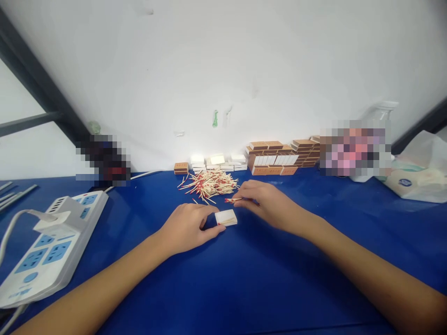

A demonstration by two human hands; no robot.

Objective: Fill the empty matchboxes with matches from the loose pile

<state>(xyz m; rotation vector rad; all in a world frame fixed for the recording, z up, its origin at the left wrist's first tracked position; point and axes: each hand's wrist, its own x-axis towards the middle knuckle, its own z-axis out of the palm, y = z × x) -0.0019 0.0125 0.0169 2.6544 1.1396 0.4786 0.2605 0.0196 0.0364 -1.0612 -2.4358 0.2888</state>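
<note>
Tray (225, 216): small, white, on the blue table (223, 288) between the 2 hands; at least 1 match (229, 220) lies in it, along the near side.
Left hand (191, 228): grasps the tray from its left, thumb at the near corner, fingers at the far one.
Right hand (263, 197): beyond and right of the tray, thumb and fingertips pinching a few loose matches (231, 200), red heads pointing left; their exact count is unclear.
Heap (213, 184): loose matches piled on the table just beyond the tray, a few strays at its edges.
White trays (218, 162): in low stacks beyond the tray, behind the heap; their insides cannot be made out.
Single box (181, 168): brown, beyond and left of the tray.
Box stack (274, 160): brown boxes beyond and right of the tray, some with white sides showing; contents hidden.
Tissue pack (412, 179): far right of the tray.
Power strip (71, 246): well left of the tray, 1 white adapter (61, 221) plugged into it.
Wall (223, 60): white, behind everything beyond the tray.
</note>
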